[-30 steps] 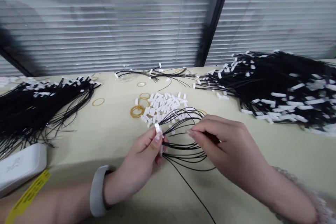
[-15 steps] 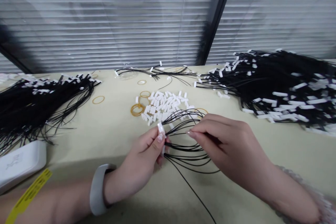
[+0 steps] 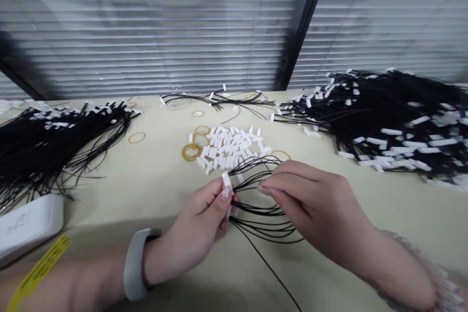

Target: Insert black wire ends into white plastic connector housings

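A small assembly workshop is shown, of the kind where piece work is done by hand. A pale table [image 3: 146, 195] is covered with stock in quantity: large heaps of black cords with white tags [image 3: 395, 117] are laid to the right of the grip, and another heap [image 3: 47, 141] to its left. Beyond the grip, a pile of loose white clips [image 3: 230, 146] and some rubber bands [image 3: 190, 152] are seen. Closed window blinds [image 3: 146, 29] are found behind the table.
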